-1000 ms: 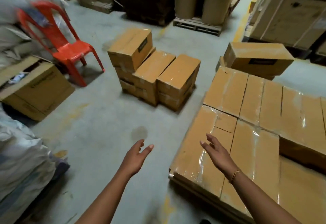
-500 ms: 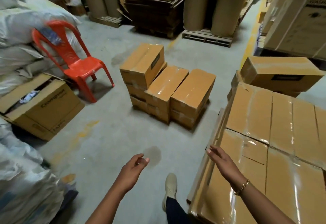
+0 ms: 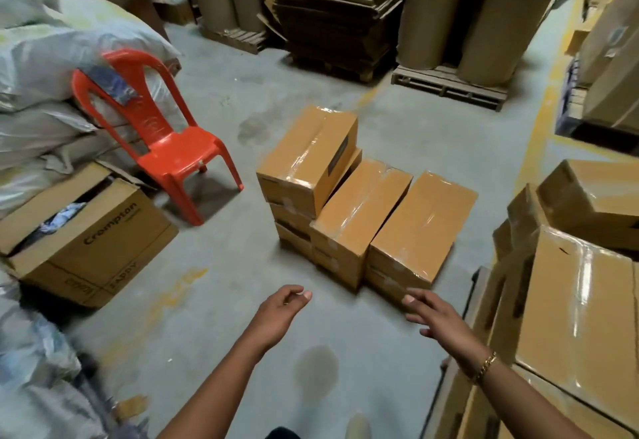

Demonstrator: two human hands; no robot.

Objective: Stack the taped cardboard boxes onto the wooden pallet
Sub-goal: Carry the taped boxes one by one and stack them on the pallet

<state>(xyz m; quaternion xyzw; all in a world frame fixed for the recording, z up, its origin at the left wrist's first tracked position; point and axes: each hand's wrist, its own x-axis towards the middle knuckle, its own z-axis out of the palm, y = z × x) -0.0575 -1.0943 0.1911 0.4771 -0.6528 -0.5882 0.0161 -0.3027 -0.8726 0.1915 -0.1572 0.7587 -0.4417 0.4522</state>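
Observation:
A group of taped brown cardboard boxes [image 3: 359, 210] stands on the concrete floor ahead of me, stacked two or three high, the left one highest [image 3: 307, 158]. At the right, a layer of taped boxes [image 3: 581, 317] lies packed together, with one more box [image 3: 594, 200] on top at the back; the pallet beneath them is hidden. My left hand [image 3: 280, 314] reaches forward with loosely curled fingers and holds nothing. My right hand [image 3: 439, 317], with a gold bracelet, stretches out open just short of the nearest floor box [image 3: 422, 227].
A red plastic chair [image 3: 162, 134] and an open Crompton carton [image 3: 86, 231] stand at the left, beside piled white sacks [image 3: 41, 68]. Flattened cardboard on a pallet [image 3: 339, 13] and tall paper rolls [image 3: 501, 9] fill the back. Large cartons [image 3: 612, 58] stand at far right.
I have stepped toward the floor boxes, which now look larger and nearer. Both hands moved forward off the packed layer toward the floor stack.

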